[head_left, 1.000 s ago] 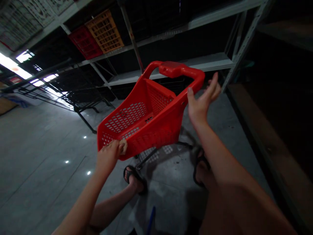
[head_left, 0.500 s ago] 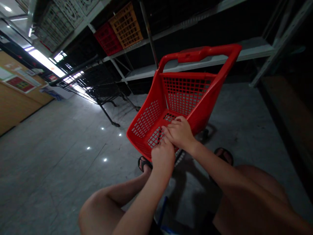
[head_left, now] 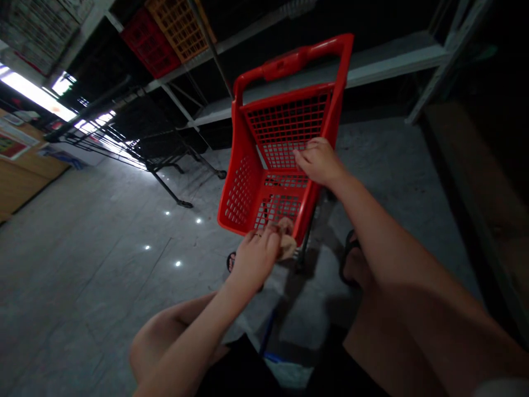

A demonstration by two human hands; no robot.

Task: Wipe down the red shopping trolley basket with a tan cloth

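Observation:
A red plastic shopping cart [head_left: 243, 132] with gridded walls stands right in front of me, its handle at the far end. Over its near edge, my left hand [head_left: 256, 253] is closed on a crumpled beige and pinkish cloth [head_left: 288, 248], which pokes out past the fingers. The cloth is partly hidden by this hand. My right hand [head_left: 322, 160] rests on the cart's right side rim, its fingers curled over the edge toward the inside.
A black metal cart [head_left: 144, 132] on wheels stands to the left. Behind, shelving [head_left: 397, 66] carries a red crate [head_left: 151, 41] and a yellow crate [head_left: 182, 27]. My sandalled feet flank the red cart's near end. A blue object [head_left: 268, 336] lies between my legs.
My hands, together at the cart's near part before, have come apart. The right has moved up along the side rim; the left has shifted slightly left, and the cloth now shows.

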